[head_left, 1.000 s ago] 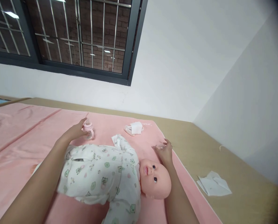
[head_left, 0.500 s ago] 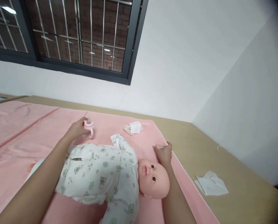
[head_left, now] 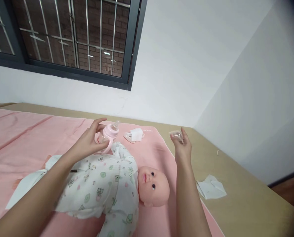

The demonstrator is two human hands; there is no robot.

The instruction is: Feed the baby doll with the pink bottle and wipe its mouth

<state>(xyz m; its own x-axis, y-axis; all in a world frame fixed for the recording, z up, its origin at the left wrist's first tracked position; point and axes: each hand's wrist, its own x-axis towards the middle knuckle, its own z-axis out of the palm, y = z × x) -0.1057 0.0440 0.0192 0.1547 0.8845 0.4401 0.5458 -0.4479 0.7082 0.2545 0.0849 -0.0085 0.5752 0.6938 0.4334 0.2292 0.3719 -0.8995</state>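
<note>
Wrapped around a pink-collared baby bottle (head_left: 110,130), my left hand (head_left: 93,138) holds it tilted, its clear nipple pointing up and right. The bottle is over the raised arm of a baby doll (head_left: 104,181), which lies on its back in a white printed outfit, head to the right. My right hand (head_left: 183,144) is lifted beyond the doll's head and pinches a clear bottle cap (head_left: 176,135) between thumb and fingers. Part of the bottle's body is hidden by my left fingers.
A pink blanket (head_left: 33,131) lies under the doll on a wooden surface (head_left: 238,197). A pale item with a white tissue (head_left: 136,134) rests near the blanket's far edge. Folded white paper (head_left: 212,187) lies at the right. A wall and barred window (head_left: 75,36) stand behind.
The bottle has been raised and tipped toward the right by my left hand. My right hand has lifted up and away from the blanket with the clear cap. The view has shifted slightly right.
</note>
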